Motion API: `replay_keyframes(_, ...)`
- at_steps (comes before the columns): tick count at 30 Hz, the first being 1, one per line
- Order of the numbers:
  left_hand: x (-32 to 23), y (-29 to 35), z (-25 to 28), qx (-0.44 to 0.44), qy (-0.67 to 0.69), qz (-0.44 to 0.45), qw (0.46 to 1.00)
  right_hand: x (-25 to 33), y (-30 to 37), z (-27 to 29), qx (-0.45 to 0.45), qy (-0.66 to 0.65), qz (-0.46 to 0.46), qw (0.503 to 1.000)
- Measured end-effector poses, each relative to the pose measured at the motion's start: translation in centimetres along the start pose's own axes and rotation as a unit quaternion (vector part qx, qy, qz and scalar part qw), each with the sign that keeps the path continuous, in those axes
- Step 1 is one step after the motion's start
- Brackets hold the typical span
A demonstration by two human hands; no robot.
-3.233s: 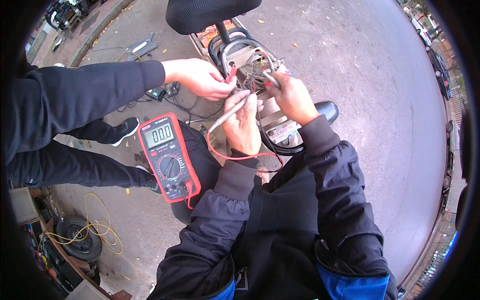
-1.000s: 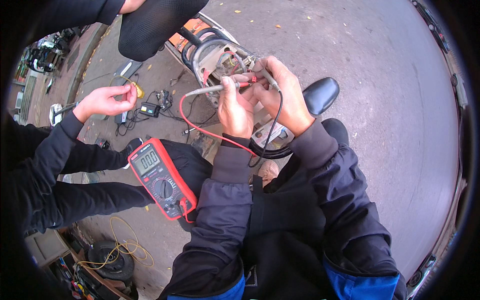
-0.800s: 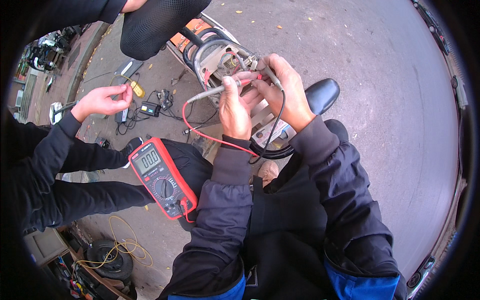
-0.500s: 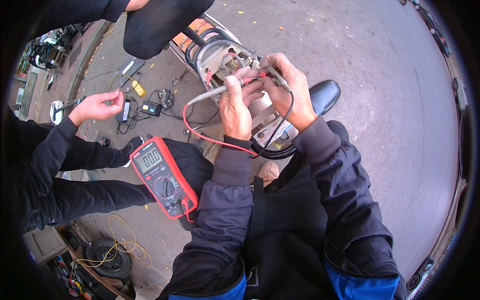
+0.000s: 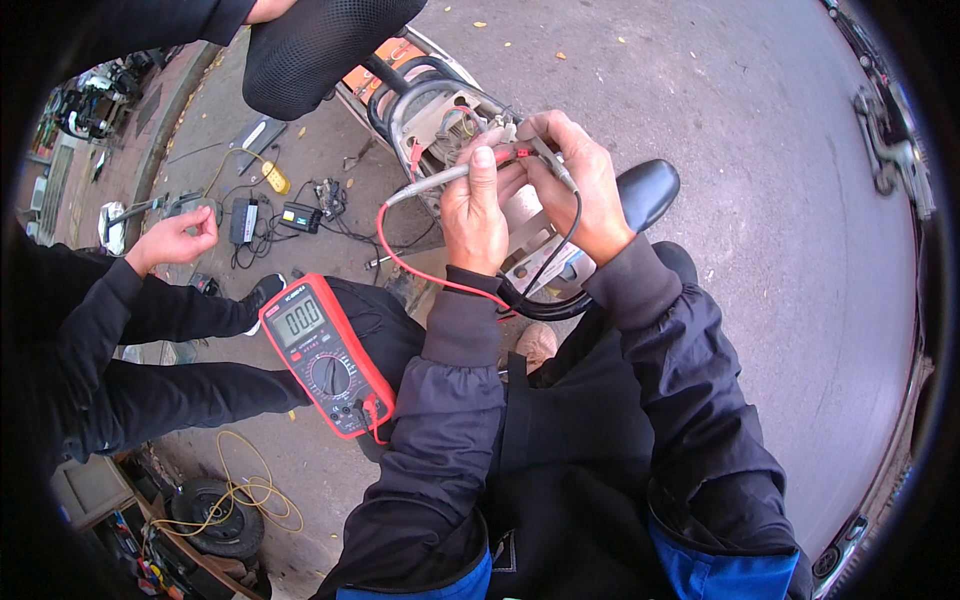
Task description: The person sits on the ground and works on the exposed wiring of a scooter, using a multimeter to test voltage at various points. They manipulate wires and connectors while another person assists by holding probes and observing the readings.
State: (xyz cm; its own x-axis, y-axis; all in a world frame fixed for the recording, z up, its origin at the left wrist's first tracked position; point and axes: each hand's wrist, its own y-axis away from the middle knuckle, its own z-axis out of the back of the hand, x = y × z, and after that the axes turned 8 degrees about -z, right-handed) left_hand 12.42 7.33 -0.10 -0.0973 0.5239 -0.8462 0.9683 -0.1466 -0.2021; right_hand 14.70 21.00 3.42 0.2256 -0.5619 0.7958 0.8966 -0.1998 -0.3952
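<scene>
My left hand (image 5: 474,222) grips a grey test probe (image 5: 425,188) with a red lead (image 5: 392,258), its thumb pressed along the barrel. My right hand (image 5: 592,200) pinches a second grey probe (image 5: 556,166), whose black lead (image 5: 562,246) hangs down by the wrist. Between the two hands is a small red connector (image 5: 522,153); whether either probe tip touches its contacts I cannot tell. A red and black digital multimeter (image 5: 330,355) rests on my left thigh, its display lit. Behind my hands is the opened frame of a vehicle (image 5: 428,112) with loose wires.
A black mesh-covered saddle (image 5: 300,58) stands above the frame, and a smooth black seat (image 5: 650,194) is at its right. A co-worker's hand (image 5: 178,242) is at the left. Chargers (image 5: 301,216), a yellow socket strip (image 5: 276,178) and a tyre (image 5: 218,520) lie on the ground.
My left hand and its probe have shifted very slightly, the probe sitting a little flatter. The co-worker's hand has moved left and down. The multimeter stays in place.
</scene>
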Motion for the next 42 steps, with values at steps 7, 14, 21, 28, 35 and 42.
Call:
replay_keyframes(7, 0.2, -0.1, 0.4, 0.018, -0.048, -0.011, 0.999, 0.0, 0.0, -0.2, -0.019, -0.021, -0.015, 0.999)
replay_keyframes(14, 0.7, 0.6, 0.2, 0.021, -0.05, -0.033, 0.998, 2.1, 3.2, 1.7, -0.12, -0.369, -0.158, 0.908)
replay_keyframes(21, 0.9, 1.4, 0.0, 0.002, -0.061, -0.04, 0.997, 2.8, 5.3, 1.8, -0.047, -0.267, -0.224, 0.936)
replay_keyframes(28, 1.3, 1.4, 0.0, -0.004, -0.052, -0.05, 0.997, 2.7, 4.9, 1.5, -0.033, -0.207, -0.206, 0.956)
replay_keyframes(35, 1.3, 1.4, 0.0, -0.008, -0.064, -0.044, 0.997, 2.6, 4.8, 1.3, -0.027, -0.166, -0.207, 0.964)
replay_keyframes(42, 1.9, 1.4, 0.2, -0.003, -0.199, -0.103, 0.975, 3.3, 5.0, 1.8, -0.002, -0.038, -0.12, 0.992)
